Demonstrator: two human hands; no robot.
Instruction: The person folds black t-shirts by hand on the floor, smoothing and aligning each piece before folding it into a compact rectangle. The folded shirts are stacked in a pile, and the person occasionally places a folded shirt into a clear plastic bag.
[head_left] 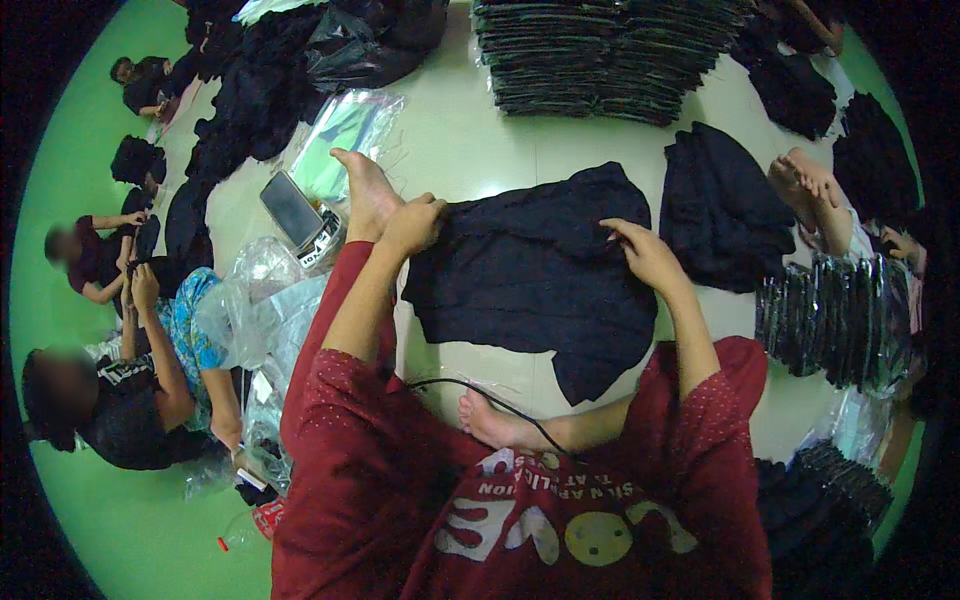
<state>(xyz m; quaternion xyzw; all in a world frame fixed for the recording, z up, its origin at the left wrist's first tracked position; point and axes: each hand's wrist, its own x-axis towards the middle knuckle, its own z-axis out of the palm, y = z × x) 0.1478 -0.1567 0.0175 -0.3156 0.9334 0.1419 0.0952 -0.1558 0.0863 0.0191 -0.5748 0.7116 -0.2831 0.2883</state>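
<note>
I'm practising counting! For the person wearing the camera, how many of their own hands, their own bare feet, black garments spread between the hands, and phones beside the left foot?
Left hand and right hand: 2
Left foot and right foot: 2
Black garment: 1
Phone: 1
Total: 6

The left hand (414, 226) grips one edge of a black garment (530, 275) on the pale floor (560, 155); the right hand (650, 258) rests opposite.

Matt cloth (530, 280), glossy floor (480, 160)
</note>
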